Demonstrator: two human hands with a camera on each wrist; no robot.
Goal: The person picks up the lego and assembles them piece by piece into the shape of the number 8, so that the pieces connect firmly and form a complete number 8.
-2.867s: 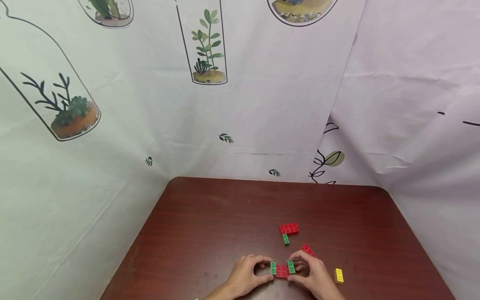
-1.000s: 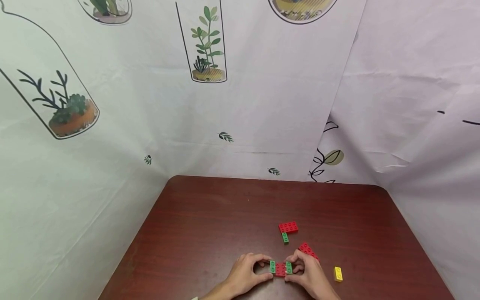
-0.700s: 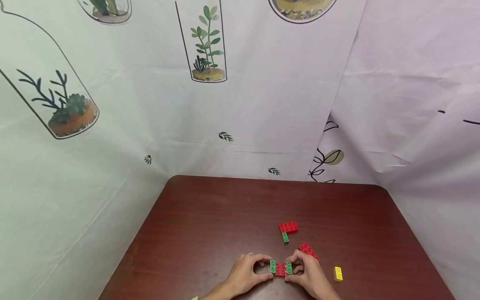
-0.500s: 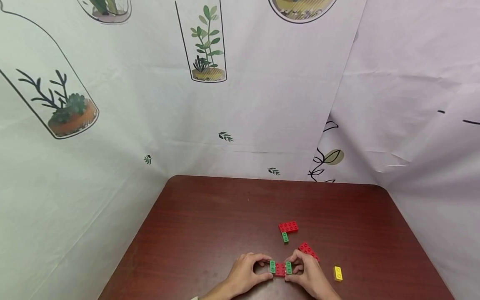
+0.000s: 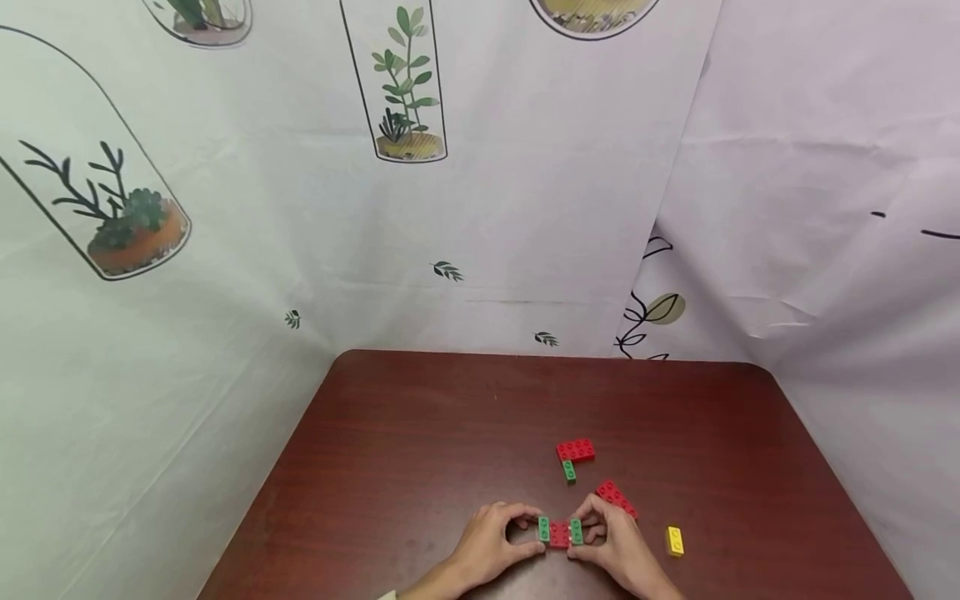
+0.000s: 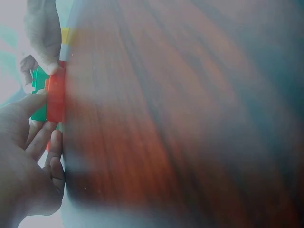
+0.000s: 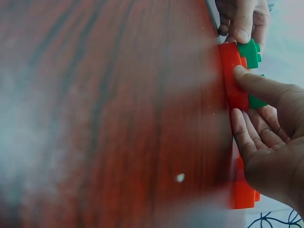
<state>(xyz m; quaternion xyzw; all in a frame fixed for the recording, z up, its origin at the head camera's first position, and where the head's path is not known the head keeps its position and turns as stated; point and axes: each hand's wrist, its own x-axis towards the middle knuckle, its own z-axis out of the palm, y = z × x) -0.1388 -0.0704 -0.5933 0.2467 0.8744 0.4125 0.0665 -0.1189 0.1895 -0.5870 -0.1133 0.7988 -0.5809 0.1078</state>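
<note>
A red toy building brick (image 5: pixel 558 535) lies near the front of the table, bearing a green two-stud brick on each end. My left hand (image 5: pixel 491 540) pinches the left end, at the left green brick (image 5: pixel 543 528), between thumb and fingers. At the other end, my right hand (image 5: pixel 618 542) pinches around the right green brick (image 5: pixel 576 531). The right wrist view shows the right thumb against the side of the red brick (image 7: pixel 231 71). Both green bricks sit across its top. Just beyond the right hand lies another red brick (image 5: pixel 617 499), partly covered by it.
Farther back on the brown table (image 5: pixel 420 433) are a red eight-stud brick (image 5: pixel 575 451) and a small green brick (image 5: pixel 569 472) against its front. A yellow brick (image 5: pixel 675 541) lies right of the right hand. Printed cloth (image 5: pixel 495 217) hangs behind and beside the table.
Since the earliest frame, the right hand and right green brick have shifted slightly left, and that brick stands straighter. The left hand keeps its hold. The head view has tilted a little.
</note>
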